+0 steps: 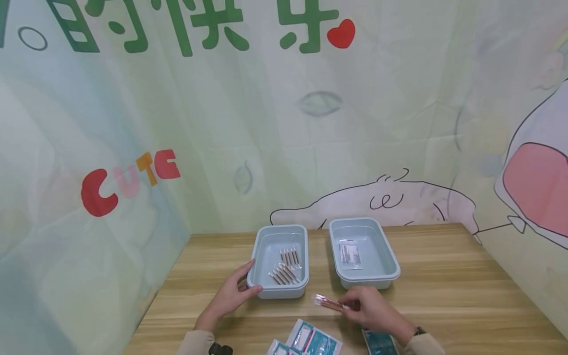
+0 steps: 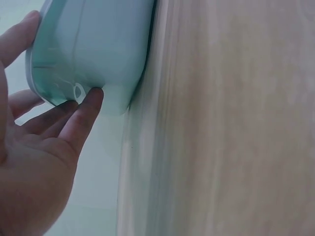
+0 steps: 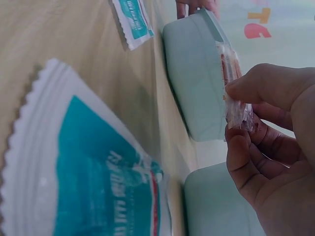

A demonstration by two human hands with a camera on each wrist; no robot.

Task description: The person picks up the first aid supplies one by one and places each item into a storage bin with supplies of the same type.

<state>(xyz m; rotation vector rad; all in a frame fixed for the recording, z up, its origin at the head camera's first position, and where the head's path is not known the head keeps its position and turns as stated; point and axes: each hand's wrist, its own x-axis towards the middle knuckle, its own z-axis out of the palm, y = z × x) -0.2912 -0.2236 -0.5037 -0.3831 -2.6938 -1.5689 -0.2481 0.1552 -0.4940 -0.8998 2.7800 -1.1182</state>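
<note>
My left hand [image 1: 230, 295] grips the near left corner of the left light blue plastic tub [image 1: 284, 293], thumb at the rim and fingers against the outer wall [image 2: 106, 54]. Inside that tub lie two groups of small brown-red iodine swabs [image 1: 284, 274] in clear wrap. In front of the other blue tub [image 1: 365, 283], my right hand [image 1: 370, 308] pinches a clear-wrapped bundle of iodine swabs [image 1: 328, 302] between thumb and fingers. The right wrist view shows this bundle [image 3: 230, 73] above the table, beside the left tub's wall [image 3: 192, 73].
A white printed sachet [image 1: 350, 255] lies in the right tub. Several teal-and-white packets [image 1: 317, 340] lie at the near edge of the wooden table [image 1: 213, 266], with another teal packet [image 1: 380, 342] under the right forearm. A printed cloth backdrop [image 1: 266, 123] stands behind.
</note>
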